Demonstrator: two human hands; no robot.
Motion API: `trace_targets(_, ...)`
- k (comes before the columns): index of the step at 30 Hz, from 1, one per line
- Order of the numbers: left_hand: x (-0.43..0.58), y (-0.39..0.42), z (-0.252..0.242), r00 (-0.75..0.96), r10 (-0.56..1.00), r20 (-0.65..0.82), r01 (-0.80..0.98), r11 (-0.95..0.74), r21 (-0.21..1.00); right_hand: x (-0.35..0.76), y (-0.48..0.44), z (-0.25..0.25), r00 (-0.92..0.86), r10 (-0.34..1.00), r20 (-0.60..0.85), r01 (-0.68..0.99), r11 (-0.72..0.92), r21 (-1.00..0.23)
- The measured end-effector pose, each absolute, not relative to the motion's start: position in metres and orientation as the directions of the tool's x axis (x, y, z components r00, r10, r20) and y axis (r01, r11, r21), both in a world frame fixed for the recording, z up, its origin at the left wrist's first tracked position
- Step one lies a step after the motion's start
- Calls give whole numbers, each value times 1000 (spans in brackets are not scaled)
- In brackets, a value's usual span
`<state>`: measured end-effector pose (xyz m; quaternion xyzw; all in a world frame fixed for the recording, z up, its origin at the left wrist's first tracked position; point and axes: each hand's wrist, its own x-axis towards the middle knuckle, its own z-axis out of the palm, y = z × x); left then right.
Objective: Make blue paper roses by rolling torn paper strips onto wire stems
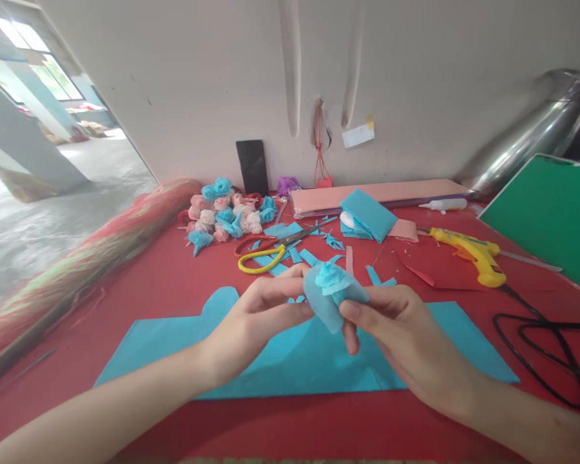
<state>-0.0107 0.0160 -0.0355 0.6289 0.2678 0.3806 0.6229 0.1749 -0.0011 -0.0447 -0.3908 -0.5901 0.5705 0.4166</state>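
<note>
Between my two hands is a blue paper flower (329, 278), its tight ruffled centre upright with wider petals spread around it. My left hand (265, 306) pinches the left petal between thumb and fingers. From the right, my right hand (391, 322) grips the flower's base with thumb and fingertips. Under both hands a blue paper sheet (290, 367) lies across the red table, with a rounded blue paper piece (221, 299) at its back edge. Just beyond the flower are scissors (270, 251) with red and yellow handles, among blue paper scraps (309, 258).
Finished pink and blue paper flowers (227, 212) are heaped at the back left, near a phone (252, 166) leaning on the wall. A yellow glue gun (473, 251) with a black cord (536, 348) lies right. Folded blue paper (370, 214) and a green board (551, 219) stand behind.
</note>
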Motion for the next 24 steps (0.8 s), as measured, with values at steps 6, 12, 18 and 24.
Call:
trace_targets(6,-6,13,-36,504,839,203,-104,-174,979,173,-3,-48,-396,918,20,-109,-25,-994)
trace_targets(12,-5,14,-39,485,844,230,-135,-188,973,173,-8,-47,-456,890,-15,-194,-116,-974)
trace_targets(18,-3,12,-42,469,857,214,-155,-159,975,172,-12,-48,-467,883,-38,-204,-150,-967)
trace_targets(24,-1,6,-46,438,875,208,-188,-138,973,169,-13,-50,-448,891,-69,-131,-142,-981)
